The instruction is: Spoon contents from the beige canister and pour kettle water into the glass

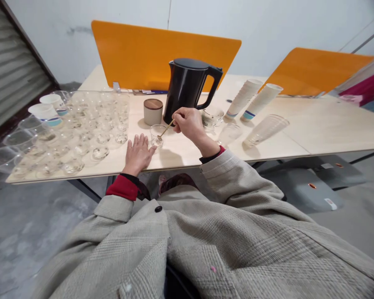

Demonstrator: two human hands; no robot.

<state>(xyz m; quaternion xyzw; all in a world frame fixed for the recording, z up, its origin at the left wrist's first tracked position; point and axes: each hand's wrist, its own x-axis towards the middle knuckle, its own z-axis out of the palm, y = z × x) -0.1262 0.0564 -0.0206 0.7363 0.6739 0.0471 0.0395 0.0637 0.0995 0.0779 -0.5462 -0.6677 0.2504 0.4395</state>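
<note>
My right hand (188, 123) pinches a thin, gold-coloured stirring spoon (167, 127), its lower end inside a clear plastic cup (156, 133). That cup stands upright near the table's front edge. Flat on the tabletop, fingers stretched, my left hand (139, 153) lies just left of the cup, its thumb close to the cup's base. Behind the cup are a beige canister (153, 112) with a wooden lid and a black electric kettle (187, 89). Partly behind my right wrist sits a clear vessel (217, 115) with dark green leafy bits.
Many clear cups (99, 137) with dark bits in them crowd the left side, two white paper cups (46, 114) among them. To the right are stacked paper cups (243, 99), stacked clear cups (266, 129) and a clear cup (230, 133). Orange dividers (137, 58) stand behind.
</note>
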